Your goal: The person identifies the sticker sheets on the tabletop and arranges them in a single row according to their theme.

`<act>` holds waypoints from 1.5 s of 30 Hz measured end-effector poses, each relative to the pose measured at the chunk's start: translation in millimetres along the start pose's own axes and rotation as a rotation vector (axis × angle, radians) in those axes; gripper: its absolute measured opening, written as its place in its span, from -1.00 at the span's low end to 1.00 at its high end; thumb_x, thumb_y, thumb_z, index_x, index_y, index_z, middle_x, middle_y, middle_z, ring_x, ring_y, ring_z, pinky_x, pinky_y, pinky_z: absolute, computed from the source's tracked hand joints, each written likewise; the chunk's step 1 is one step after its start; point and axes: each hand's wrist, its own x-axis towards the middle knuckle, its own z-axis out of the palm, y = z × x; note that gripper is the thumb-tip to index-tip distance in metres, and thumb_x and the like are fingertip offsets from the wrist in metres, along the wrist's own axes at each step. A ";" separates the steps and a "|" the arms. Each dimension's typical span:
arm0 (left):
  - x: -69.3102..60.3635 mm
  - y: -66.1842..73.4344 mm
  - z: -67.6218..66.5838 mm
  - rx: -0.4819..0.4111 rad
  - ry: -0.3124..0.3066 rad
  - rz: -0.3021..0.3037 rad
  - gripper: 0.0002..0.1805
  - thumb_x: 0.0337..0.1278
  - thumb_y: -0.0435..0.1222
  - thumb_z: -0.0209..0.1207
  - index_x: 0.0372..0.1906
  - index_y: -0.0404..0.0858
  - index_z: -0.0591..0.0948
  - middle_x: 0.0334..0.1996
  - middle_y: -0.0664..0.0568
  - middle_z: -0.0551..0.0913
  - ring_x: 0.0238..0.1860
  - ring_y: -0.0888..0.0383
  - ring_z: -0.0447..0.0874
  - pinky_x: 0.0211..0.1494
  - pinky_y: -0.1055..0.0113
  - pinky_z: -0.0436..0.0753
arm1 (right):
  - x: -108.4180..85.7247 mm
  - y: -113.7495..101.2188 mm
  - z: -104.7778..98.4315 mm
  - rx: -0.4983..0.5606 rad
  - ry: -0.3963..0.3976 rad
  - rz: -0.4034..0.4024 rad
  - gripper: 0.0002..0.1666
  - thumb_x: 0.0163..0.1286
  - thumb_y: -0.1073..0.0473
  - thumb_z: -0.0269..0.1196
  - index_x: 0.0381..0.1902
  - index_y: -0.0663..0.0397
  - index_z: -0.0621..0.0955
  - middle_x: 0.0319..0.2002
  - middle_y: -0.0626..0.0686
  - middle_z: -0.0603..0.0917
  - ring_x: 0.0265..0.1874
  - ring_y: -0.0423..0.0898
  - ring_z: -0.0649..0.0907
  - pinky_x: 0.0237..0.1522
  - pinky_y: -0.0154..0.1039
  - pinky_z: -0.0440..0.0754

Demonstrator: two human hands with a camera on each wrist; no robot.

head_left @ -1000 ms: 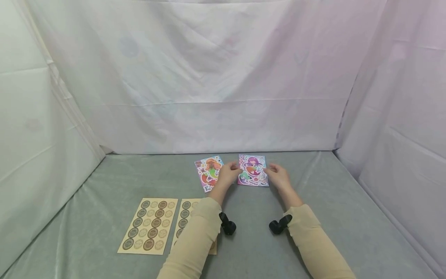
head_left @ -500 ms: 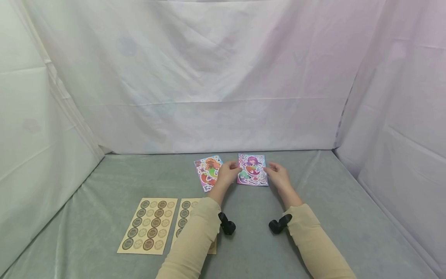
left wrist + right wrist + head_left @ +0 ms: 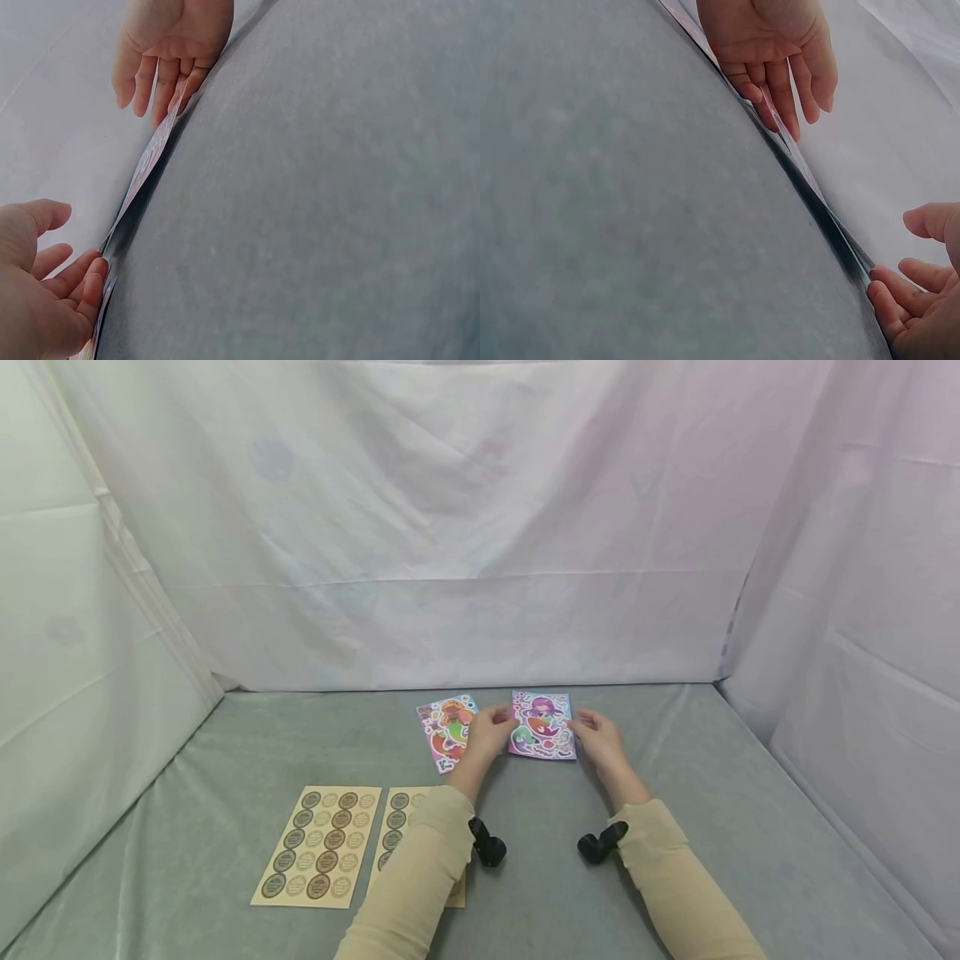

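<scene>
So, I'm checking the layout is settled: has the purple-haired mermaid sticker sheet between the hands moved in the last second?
No, not visibly: in the head view the mermaid sticker sheet keeps its place near the grey table's back edge.

1. Near the centre of the frame, we are seeing a pink-and-purple sheet [image 3: 542, 727], looking like thin, smooth printed paper.
2. Just left of it, we are finding an orange-and-red sheet [image 3: 448, 735] that is looking equally smooth and papery.
3. At lower left, we are noting two tan label sheets [image 3: 318, 847], appearing as flat, matt paper.
4. Across the lower half, we are viewing a grey-green table cover [image 3: 540, 885] of matt, softly napped-looking cloth.
5. Across the upper half, we are observing a white backdrop [image 3: 450, 527] of creased cloth.
6. At lower centre, we are seeing beige sleeves [image 3: 420, 872] of matt cloth and black wrist devices [image 3: 491, 850] resembling smooth plastic.
</scene>
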 end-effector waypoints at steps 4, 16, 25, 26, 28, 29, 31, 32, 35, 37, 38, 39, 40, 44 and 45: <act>0.4 1.0 -0.1 -0.011 0.002 0.010 -0.56 0.20 -0.29 0.23 0.17 -0.33 0.54 -0.06 -0.11 0.64 0.03 -0.02 0.58 0.09 0.21 0.55 | -0.5 -0.7 -0.9 0.015 -0.004 -0.003 -0.39 0.41 0.11 0.14 0.35 0.22 0.34 0.21 0.28 0.43 0.21 0.14 0.42 0.23 0.06 0.35; -0.5 2.4 -0.3 -0.027 0.014 0.047 -0.56 0.12 -0.34 0.27 0.14 -0.33 0.56 -0.09 -0.09 0.66 0.01 -0.01 0.59 0.07 0.22 0.56 | -2.9 -3.0 -2.3 0.039 0.028 0.003 -0.43 0.42 0.13 0.13 0.33 0.20 0.37 0.19 0.26 0.46 0.19 0.13 0.44 0.22 0.04 0.37; -3.2 2.8 0.2 -0.048 0.026 0.021 -0.57 0.10 -0.36 0.28 0.13 -0.27 0.58 -0.08 -0.03 0.65 0.02 0.03 0.58 0.00 0.26 0.60 | -7.2 -4.8 -2.2 0.086 0.060 0.004 -0.47 0.41 0.19 0.14 0.31 0.18 0.40 0.14 0.24 0.50 0.13 0.11 0.49 0.18 0.01 0.41; -3.6 3.2 0.1 -0.052 0.029 0.014 -0.57 0.10 -0.36 0.29 0.13 -0.26 0.58 -0.08 -0.02 0.65 0.00 0.04 0.58 -0.02 0.27 0.60 | -7.2 -4.9 -1.9 0.090 0.061 -0.001 -0.47 0.42 0.20 0.14 0.31 0.19 0.40 0.14 0.24 0.50 0.12 0.11 0.50 0.17 0.01 0.42; -4.5 4.1 -0.1 -0.062 0.037 -0.003 -0.56 0.10 -0.35 0.29 0.13 -0.25 0.58 -0.08 0.00 0.65 -0.03 0.05 0.59 -0.07 0.27 0.62 | -7.4 -5.5 -1.0 0.099 0.064 -0.007 -0.47 0.41 0.21 0.15 0.31 0.20 0.40 0.13 0.24 0.51 0.10 0.11 0.51 0.14 -0.01 0.45; -4.9 4.7 -0.3 -0.066 0.043 -0.011 -0.56 0.10 -0.36 0.29 0.13 -0.24 0.58 -0.09 0.00 0.65 -0.04 0.06 0.60 -0.09 0.28 0.62 | -7.3 -5.8 -0.5 0.104 0.067 -0.009 -0.47 0.40 0.23 0.16 0.30 0.20 0.40 0.12 0.24 0.51 0.09 0.10 0.52 0.13 -0.02 0.47; -5.8 5.6 -0.7 -0.077 0.053 -0.020 -0.56 0.09 -0.36 0.29 0.13 -0.23 0.58 -0.09 0.02 0.66 -0.07 0.08 0.60 -0.12 0.29 0.63 | -7.5 -6.7 0.0 0.114 0.073 -0.016 -0.47 0.38 0.25 0.17 0.30 0.20 0.41 0.11 0.23 0.53 0.07 0.09 0.54 0.08 -0.04 0.51; -6.3 6.1 -0.9 -0.081 0.058 -0.019 -0.56 0.08 -0.36 0.29 0.12 -0.23 0.58 -0.10 0.02 0.66 -0.08 0.08 0.60 -0.12 0.29 0.62 | -7.6 -7.3 0.3 0.118 0.075 -0.021 -0.46 0.38 0.26 0.17 0.30 0.21 0.41 0.11 0.23 0.53 0.06 0.09 0.54 0.07 -0.05 0.52; -7.7 7.6 -1.6 -0.100 0.074 -0.005 -0.56 0.05 -0.39 0.30 0.10 -0.24 0.60 -0.11 0.01 0.66 -0.11 0.08 0.61 -0.12 0.30 0.62 | -9.0 -9.3 0.3 0.140 0.083 -0.035 -0.46 0.35 0.31 0.19 0.29 0.22 0.41 0.10 0.23 0.54 0.06 0.09 0.54 0.06 -0.07 0.52; -8.8 8.6 -2.1 -0.115 0.085 0.011 -0.57 0.03 -0.42 0.30 0.09 -0.26 0.60 -0.12 -0.01 0.67 -0.11 0.07 0.62 -0.12 0.29 0.62 | -10.2 -10.6 0.1 0.150 0.084 -0.050 -0.45 0.33 0.33 0.19 0.28 0.23 0.41 0.10 0.24 0.54 0.07 0.09 0.53 0.07 -0.06 0.51; -9.2 9.2 -2.3 -0.122 0.090 0.018 -0.57 0.02 -0.43 0.30 0.08 -0.27 0.60 -0.12 -0.02 0.68 -0.11 0.07 0.62 -0.11 0.29 0.61 | -10.8 -11.2 0.0 0.152 0.085 -0.056 -0.45 0.32 0.34 0.19 0.28 0.23 0.42 0.10 0.24 0.54 0.08 0.09 0.53 0.07 -0.05 0.51; -9.7 9.6 -2.5 -0.128 0.094 0.022 -0.57 0.01 -0.44 0.29 0.08 -0.27 0.61 -0.13 -0.02 0.68 -0.11 0.06 0.62 -0.10 0.29 0.61 | -11.2 -11.5 -0.1 0.159 0.085 -0.062 -0.44 0.31 0.36 0.19 0.28 0.23 0.42 0.10 0.24 0.54 0.08 0.09 0.52 0.08 -0.05 0.50; -9.9 9.7 -2.7 -0.133 0.098 0.027 -0.56 0.01 -0.45 0.29 0.08 -0.28 0.61 -0.13 -0.03 0.68 -0.11 0.06 0.63 -0.10 0.29 0.61 | -11.6 -11.9 -0.1 0.162 0.088 -0.065 -0.44 0.29 0.37 0.19 0.27 0.22 0.43 0.10 0.24 0.54 0.08 0.09 0.52 0.08 -0.05 0.50; -10.0 9.8 -2.7 -0.154 0.115 0.039 -0.55 -0.03 -0.49 0.30 0.07 -0.30 0.61 -0.13 -0.05 0.69 -0.13 0.05 0.65 -0.08 0.29 0.61 | -6.4 -8.3 1.7 0.159 0.108 -0.076 -0.43 0.25 0.42 0.20 0.26 0.20 0.45 0.09 0.21 0.55 0.06 0.09 0.54 0.07 -0.04 0.50; -9.7 9.6 -2.6 -0.162 0.117 0.039 -0.54 -0.05 -0.50 0.31 0.07 -0.30 0.61 -0.14 -0.05 0.70 -0.14 0.05 0.66 -0.09 0.29 0.62 | -6.0 -8.4 2.1 0.160 0.113 -0.074 -0.42 0.25 0.43 0.20 0.25 0.20 0.45 0.09 0.21 0.55 0.05 0.09 0.54 0.07 -0.04 0.51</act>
